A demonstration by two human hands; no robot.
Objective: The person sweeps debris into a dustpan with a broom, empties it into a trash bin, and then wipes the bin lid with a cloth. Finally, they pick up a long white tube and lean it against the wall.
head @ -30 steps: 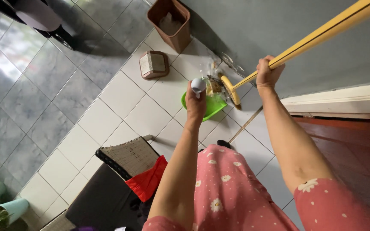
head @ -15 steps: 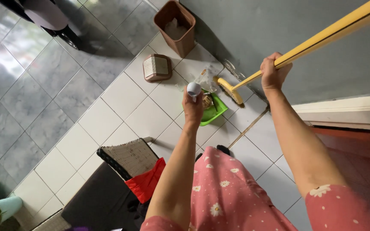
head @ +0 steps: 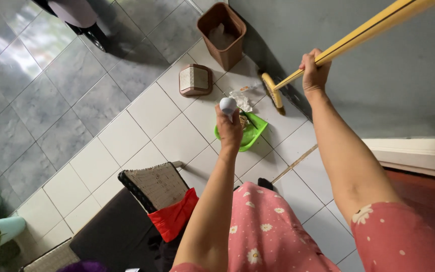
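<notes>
My left hand (head: pixel 229 128) grips the white-capped handle (head: pixel 227 105) of a green dustpan (head: pixel 254 132) that rests on the white floor tiles with scraps in it. My right hand (head: pixel 313 72) is closed around the long yellow handle (head: pixel 368 30) of a broom. The broom's head (head: pixel 272 89) sits on the floor by the grey wall, just beyond the dustpan. A crumpled clear wrapper (head: pixel 241 99) lies on the tile between the broom head and the dustpan's rim.
A brown waste bin (head: pixel 223 34) stands against the wall, its swing lid (head: pixel 195 80) lying on the floor beside it. A woven mat (head: pixel 153 185), red cloth (head: pixel 173 215) and dark box sit near my legs. Green pots (head: pixel 1 227) are at lower left. A door threshold (head: pixel 419 153) runs at right.
The broom head has drawn back from the dustpan toward the wall. The wrapper now lies on the tile outside the pan. My left hand still holds the dustpan handle.
</notes>
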